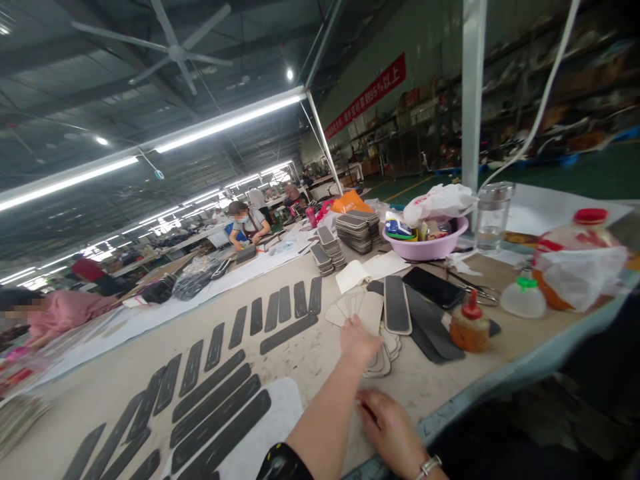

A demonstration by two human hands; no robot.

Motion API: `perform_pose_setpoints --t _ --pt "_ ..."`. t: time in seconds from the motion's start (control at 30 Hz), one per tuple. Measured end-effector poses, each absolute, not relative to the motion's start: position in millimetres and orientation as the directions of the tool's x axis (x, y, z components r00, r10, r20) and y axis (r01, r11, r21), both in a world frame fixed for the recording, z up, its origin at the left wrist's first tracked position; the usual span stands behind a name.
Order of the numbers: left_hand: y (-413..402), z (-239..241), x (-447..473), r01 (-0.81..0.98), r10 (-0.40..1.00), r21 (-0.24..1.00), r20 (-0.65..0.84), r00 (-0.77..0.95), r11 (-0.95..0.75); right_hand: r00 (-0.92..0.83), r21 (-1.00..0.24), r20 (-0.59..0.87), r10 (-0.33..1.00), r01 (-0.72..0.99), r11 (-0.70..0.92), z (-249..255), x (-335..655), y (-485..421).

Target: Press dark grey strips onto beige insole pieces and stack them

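My left hand [359,341] reaches forward over the table, its fingers lying outstretched on a fan of pale beige rounded strips [345,305]. More pale strips [381,360] are piled loosely beneath and beside the wrist. My right hand [389,427] rests near the table's front edge, with fingers curled together; what they hold, if anything, is hidden. Just right of the fan lies a dark grey strip with a light border [397,305], partly over black pieces [433,327]. Dark, glossy-looking rounded strips [215,393] are laid out in rows to the left.
Stacks of grey strips [357,230] stand at the back beside a lilac basin [427,245]. At right are a black phone [434,287], a red-tipped glue bottle [470,323], a green-capped bottle [523,297], a glass jar [493,220] and a red-capped jug [575,260]. Co-workers [250,223] sit further off.
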State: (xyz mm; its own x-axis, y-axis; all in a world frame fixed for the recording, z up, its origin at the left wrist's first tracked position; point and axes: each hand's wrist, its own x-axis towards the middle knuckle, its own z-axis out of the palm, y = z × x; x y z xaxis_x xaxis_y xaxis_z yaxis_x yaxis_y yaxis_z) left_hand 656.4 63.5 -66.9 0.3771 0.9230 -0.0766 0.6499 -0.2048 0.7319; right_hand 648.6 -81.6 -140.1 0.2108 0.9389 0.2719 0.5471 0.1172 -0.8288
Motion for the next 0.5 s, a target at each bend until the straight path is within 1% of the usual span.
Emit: perform_pose_setpoints --t 0.03,0.07,0.1,0.3,0.4,0.5 --pt "63.2 -72.8 651.3 0.724 0.917 0.639 -0.071 0.394 -0.261 0.207 -0.830 0.271 0.940 0.545 0.119 -139.1 649.0 -81.8" --pt "63.4 -77.6 647.3 0.764 0.913 0.576 -0.071 0.402 -0.291 0.204 -0.832 0.267 0.942 0.542 0.118 -137.9 649.3 -82.0" --pt "63.9 -81.0 644.3 0.774 0.914 0.559 -0.068 0.401 -0.298 0.197 -0.832 0.262 0.945 0.541 0.118 -136.6 649.5 -82.1" --pt "62.0 -74.9 632.6 0.769 0.929 0.552 0.029 0.369 -0.323 0.159 -0.812 0.273 0.949 0.568 0.138 -145.5 650.7 -80.6" --pt "55.0 -67.2 609.6 0.724 0.886 0.531 0.123 0.448 -0.440 0.180 -0.789 0.335 0.925 0.591 0.170 -163.5 654.0 -80.3" --pt "45.8 -63.8 560.7 0.621 0.784 0.498 0.238 0.573 -0.605 0.199 -0.773 0.409 0.890 0.594 0.222 -184.2 659.7 -79.6"
